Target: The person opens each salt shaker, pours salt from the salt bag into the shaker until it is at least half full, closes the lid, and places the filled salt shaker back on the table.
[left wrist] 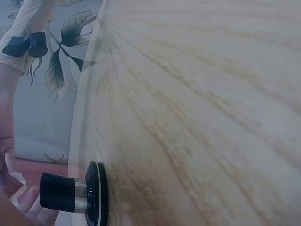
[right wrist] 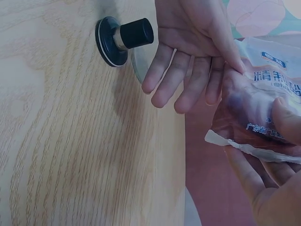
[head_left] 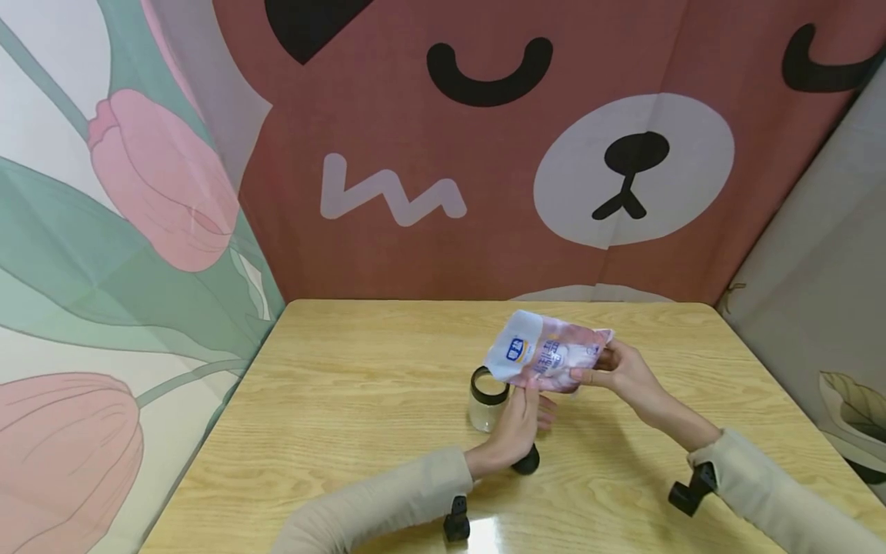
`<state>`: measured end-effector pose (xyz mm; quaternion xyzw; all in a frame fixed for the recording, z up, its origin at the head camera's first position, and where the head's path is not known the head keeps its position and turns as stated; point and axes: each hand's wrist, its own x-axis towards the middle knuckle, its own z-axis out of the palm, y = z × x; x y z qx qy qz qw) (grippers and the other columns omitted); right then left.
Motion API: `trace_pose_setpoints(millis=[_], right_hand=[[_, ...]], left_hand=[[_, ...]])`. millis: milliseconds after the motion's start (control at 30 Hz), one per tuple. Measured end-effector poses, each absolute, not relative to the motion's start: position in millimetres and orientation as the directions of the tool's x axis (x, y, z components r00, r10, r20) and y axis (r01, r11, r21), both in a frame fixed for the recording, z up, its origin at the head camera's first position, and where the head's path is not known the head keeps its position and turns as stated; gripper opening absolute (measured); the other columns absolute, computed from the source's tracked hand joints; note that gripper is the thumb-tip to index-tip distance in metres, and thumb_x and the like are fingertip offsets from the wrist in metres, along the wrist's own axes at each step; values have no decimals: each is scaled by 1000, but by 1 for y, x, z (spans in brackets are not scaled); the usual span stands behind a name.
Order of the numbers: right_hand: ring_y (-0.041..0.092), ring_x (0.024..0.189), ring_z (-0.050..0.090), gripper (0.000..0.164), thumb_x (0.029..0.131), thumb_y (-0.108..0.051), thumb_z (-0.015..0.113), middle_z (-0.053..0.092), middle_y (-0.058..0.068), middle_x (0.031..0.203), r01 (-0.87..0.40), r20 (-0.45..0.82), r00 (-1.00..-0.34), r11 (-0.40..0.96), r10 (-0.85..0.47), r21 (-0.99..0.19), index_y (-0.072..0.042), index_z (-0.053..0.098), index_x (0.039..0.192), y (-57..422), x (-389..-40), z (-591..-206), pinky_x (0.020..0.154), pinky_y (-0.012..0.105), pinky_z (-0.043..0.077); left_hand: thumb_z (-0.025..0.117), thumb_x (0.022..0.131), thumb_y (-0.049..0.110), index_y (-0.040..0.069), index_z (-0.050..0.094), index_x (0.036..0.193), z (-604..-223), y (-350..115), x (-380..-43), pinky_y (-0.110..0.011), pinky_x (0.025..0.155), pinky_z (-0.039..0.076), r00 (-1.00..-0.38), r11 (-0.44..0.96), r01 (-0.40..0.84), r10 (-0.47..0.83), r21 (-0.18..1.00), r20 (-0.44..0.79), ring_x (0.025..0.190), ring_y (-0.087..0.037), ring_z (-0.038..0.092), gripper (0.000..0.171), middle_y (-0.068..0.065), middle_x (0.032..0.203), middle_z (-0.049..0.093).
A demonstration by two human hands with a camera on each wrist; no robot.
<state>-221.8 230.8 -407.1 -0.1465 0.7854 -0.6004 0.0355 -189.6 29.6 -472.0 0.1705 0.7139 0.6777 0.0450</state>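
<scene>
My right hand (head_left: 626,381) pinches one end of a pink and white salt bag (head_left: 554,355) between thumb and fingers. The bag is tilted, its pale end reaching over a glass jar (head_left: 482,415) with a black rim. In the right wrist view, a torn-looking white strip runs along the bag's edge by my right fingers. My left hand (head_left: 514,431) is just below, its thumb tip touching the bag's lower edge and its other fingers straight and spread. A black lid with a knob (right wrist: 136,33) stands on the table near that hand, partly hidden by it in the head view.
The wooden table (head_left: 360,362) carries the jar and the lid near its middle. Behind it hangs a reddish curtain (head_left: 388,261) with a bear face; printed flower cloth (head_left: 166,177) hangs at the left. Each sleeve has a small black device near the cuff.
</scene>
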Motion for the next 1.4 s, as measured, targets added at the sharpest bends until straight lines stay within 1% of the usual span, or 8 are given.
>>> trace_pose_setpoints(millis=[200,367,600,800,967,1100,1233,1400], right_hand=[[17,89,67,48,88,-5,75,71,8,99,-206,138,-952,243,-272,-948,9,49,127,231,-223,-407,73,32,60],[17,89,67,47,88,-4,75,72,7,98,-227,158,-948,240,-276,-944,9,50,126,232,-222,-406,72,30,59],[18,87,68,46,88,-4,75,73,8,97,-242,172,-945,241,-279,-940,7,52,125,232,-222,-406,71,30,59],[19,86,68,41,87,-7,77,73,7,95,-254,180,-944,260,-278,-932,1,54,120,233,-223,-406,70,31,59],[19,88,67,45,87,-10,77,73,10,97,-255,175,-944,281,-279,-925,3,53,123,234,-224,-405,71,31,59],[19,89,68,47,88,-10,77,73,11,99,-250,170,-945,284,-278,-926,3,53,125,234,-225,-404,73,31,59],[19,89,68,47,88,-10,77,73,11,100,-252,173,-945,285,-277,-925,4,52,126,234,-225,-403,73,30,59],[18,89,69,47,88,-9,77,73,10,99,-256,177,-944,280,-279,-925,5,52,125,233,-225,-402,73,30,59]], left_hand=[[20,111,32,-2,48,122,-472,29,-190,-30,72,60,-935,25,166,323,986,149,87,-40,69,46,-19,96,67],[19,112,30,-5,49,121,-473,29,-190,-35,72,61,-932,23,169,328,985,152,88,-43,68,47,-23,96,68],[18,112,32,-7,49,120,-472,29,-190,-31,72,61,-928,32,167,343,985,147,87,-38,70,51,-19,96,68],[17,111,33,-3,50,118,-472,29,-190,-30,72,60,-929,28,163,341,986,144,87,-38,69,50,-16,95,68],[17,111,34,-4,50,119,-471,29,-190,-31,72,61,-931,29,163,335,986,145,86,-40,69,51,-17,95,68],[18,111,34,-2,49,120,-470,30,-189,-32,72,61,-935,25,156,327,987,140,85,-37,70,48,-17,94,68],[18,111,34,-1,47,122,-469,30,-189,-34,71,61,-937,16,150,321,989,137,84,-36,70,47,-18,94,67],[17,111,33,-2,47,121,-469,30,-189,-35,71,61,-937,13,150,319,989,138,84,-37,70,47,-19,94,67]])
